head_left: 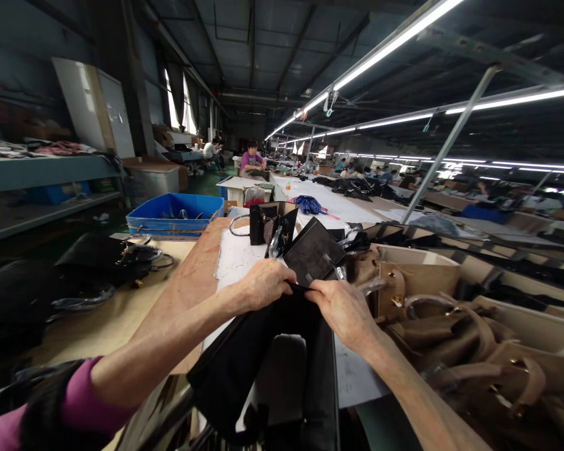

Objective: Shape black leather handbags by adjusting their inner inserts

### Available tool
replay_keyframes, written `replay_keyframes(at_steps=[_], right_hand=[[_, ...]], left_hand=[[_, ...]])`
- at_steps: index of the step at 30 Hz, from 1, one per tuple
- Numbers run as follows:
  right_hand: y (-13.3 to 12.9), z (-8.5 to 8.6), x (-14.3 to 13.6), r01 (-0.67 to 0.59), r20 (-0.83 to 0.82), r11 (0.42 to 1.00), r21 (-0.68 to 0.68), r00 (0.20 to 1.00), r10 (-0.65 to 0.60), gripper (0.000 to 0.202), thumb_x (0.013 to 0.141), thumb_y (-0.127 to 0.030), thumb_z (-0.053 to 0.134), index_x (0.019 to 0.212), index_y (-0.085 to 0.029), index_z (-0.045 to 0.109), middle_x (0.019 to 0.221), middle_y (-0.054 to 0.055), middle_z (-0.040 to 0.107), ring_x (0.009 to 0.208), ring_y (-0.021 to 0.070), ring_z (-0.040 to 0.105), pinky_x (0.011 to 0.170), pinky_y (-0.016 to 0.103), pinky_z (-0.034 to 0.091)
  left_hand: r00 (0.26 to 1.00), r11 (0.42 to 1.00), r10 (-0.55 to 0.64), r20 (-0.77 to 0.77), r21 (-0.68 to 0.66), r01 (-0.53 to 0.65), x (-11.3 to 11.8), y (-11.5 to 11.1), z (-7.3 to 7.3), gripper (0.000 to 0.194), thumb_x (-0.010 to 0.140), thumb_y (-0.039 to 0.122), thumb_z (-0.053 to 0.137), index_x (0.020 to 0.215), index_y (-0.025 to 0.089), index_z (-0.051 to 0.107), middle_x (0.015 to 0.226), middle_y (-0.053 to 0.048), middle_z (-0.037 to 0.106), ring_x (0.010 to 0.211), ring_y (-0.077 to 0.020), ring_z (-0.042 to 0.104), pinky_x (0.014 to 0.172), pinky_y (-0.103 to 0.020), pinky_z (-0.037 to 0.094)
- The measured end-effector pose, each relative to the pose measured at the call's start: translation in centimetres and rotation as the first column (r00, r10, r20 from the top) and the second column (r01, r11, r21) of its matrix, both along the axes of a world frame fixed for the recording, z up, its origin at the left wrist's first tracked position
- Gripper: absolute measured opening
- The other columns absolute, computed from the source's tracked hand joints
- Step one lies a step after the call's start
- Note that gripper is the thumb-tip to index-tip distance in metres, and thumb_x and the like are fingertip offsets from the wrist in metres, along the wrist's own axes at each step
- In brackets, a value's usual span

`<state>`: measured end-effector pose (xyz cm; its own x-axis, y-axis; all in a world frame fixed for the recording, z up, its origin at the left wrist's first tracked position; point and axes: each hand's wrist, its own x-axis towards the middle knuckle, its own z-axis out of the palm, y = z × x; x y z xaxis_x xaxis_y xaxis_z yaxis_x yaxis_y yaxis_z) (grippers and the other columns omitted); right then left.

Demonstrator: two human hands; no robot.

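Observation:
A black handbag point(310, 369) stands in front of me, its dark inside facing up and a pale patch showing within. My left hand point(269, 285) pinches the bag's far top edge between thumb and fingers. Close beside it, my right hand point(341, 310) is closed on the same edge. Just beyond my hands, a flat black panel point(314, 250) leans at a tilt with bits of clear plastic on it. Behind that, a small black bag point(263, 225) with a plastic-wrapped handle sits upright on the table.
Brown handbags point(418, 275) with wrapped handles crowd the right side. Black bags point(98, 263) lie on a wooden board at left. A blue bin point(173, 213) stands beyond the board. Other people point(252, 160) sit farther back, and a slanted metal post point(451, 144) rises at right.

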<state>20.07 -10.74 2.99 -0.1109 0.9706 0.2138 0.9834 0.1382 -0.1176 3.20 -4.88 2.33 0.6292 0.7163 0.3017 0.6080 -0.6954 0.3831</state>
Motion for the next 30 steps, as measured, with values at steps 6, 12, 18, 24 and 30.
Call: replay_keyframes(at_steps=[6, 12, 18, 24, 30], right_hand=[[0.4, 0.3, -1.2, -0.113, 0.160, 0.993, -0.019, 0.980, 0.114, 0.021, 0.079, -0.025, 0.053, 0.099, -0.021, 0.054, 0.087, 0.005, 0.066, 0.083, 0.0212, 0.061, 0.060, 0.027, 0.033], [1.0, -0.1, -2.8, -0.117, 0.294, 0.987, -0.109, 0.945, 0.145, 0.016, 0.087, -0.028, 0.041, 0.091, -0.021, 0.055, 0.081, 0.007, 0.065, 0.078, 0.0227, 0.062, 0.060, 0.028, 0.034], [2.0, 0.0, -3.0, -0.075, 0.276, 0.991, -0.110, 0.955, 0.103, 0.017, 0.086, -0.034, 0.044, 0.089, -0.023, 0.057, 0.083, 0.005, 0.064, 0.082, 0.0227, 0.061, 0.062, 0.028, 0.035], [0.9, 0.3, -2.8, -0.121, 0.243, 0.992, -0.023, 0.962, 0.123, 0.021, 0.079, -0.024, 0.055, 0.100, -0.023, 0.055, 0.091, 0.004, 0.064, 0.084, 0.0221, 0.060, 0.067, 0.030, 0.040], [0.4, 0.1, -3.2, -0.477, -0.023, 0.874, 0.095, 0.876, 0.481, 0.028, 0.078, -0.014, 0.051, 0.104, -0.024, 0.057, 0.121, 0.002, 0.051, 0.106, 0.0168, 0.049, 0.092, 0.031, 0.037]], left_hand=[[0.985, 0.966, -0.032, 0.168, -0.247, 0.073, 0.1, 0.1, 0.2, 0.009, 0.065, 0.020, 0.059, 0.073, 0.018, 0.063, 0.062, 0.003, 0.058, 0.061, -0.0140, 0.053, 0.053, -0.021, 0.035], [0.909, 0.868, 0.330, 0.256, -0.461, -0.185, -6.1, -8.3, 0.1, 0.054, 0.065, 0.042, 0.064, 0.115, 0.025, 0.049, 0.106, -0.005, 0.061, 0.092, -0.0229, 0.056, 0.073, -0.028, 0.043], [0.776, 0.753, 0.599, 0.196, -0.466, -0.464, -9.6, -12.6, -4.3, 0.059, 0.059, 0.029, 0.067, 0.115, 0.030, 0.050, 0.115, -0.004, 0.058, 0.104, -0.0282, 0.051, 0.084, -0.034, 0.040], [0.810, 0.794, 0.431, 0.397, -0.593, -0.132, -10.3, -7.7, -5.2, 0.025, 0.067, 0.026, 0.055, 0.091, 0.018, 0.060, 0.079, 0.001, 0.063, 0.075, -0.0188, 0.056, 0.065, -0.025, 0.042], [0.823, 0.794, 0.362, 0.437, -0.608, -0.026, -9.8, -5.0, -4.6, 0.025, 0.062, 0.021, 0.057, 0.085, 0.015, 0.060, 0.067, 0.003, 0.056, 0.063, -0.0142, 0.051, 0.055, -0.022, 0.036]])
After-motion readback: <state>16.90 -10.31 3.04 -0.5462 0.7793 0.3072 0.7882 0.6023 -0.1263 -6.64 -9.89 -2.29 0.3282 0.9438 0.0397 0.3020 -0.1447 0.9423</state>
